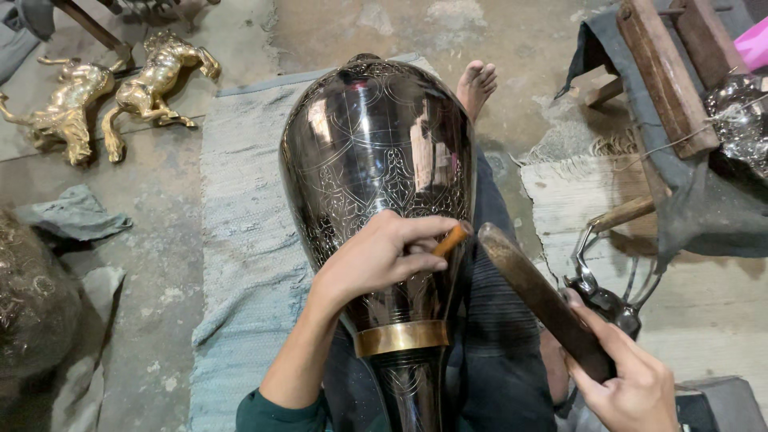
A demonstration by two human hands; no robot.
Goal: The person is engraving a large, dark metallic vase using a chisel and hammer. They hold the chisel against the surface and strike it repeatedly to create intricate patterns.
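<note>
A large dark polished metal vase (372,152) with engraved patterns and a brass band lies across my lap, its body pointing away from me. My left hand (376,256) rests on its lower side and pinches a small orange-handled chisel (453,238) against the surface. My right hand (628,380) grips a dark wooden mallet stick (538,294), whose upper end sits close to the chisel's head.
Two brass horse figures (112,92) lie on the concrete floor at top left. A grey rug (240,240) lies under me. Wooden blocks on dark cloth (668,72) and a metal tool (600,292) sit to the right. Another dark engraved vessel (32,296) is at the left edge.
</note>
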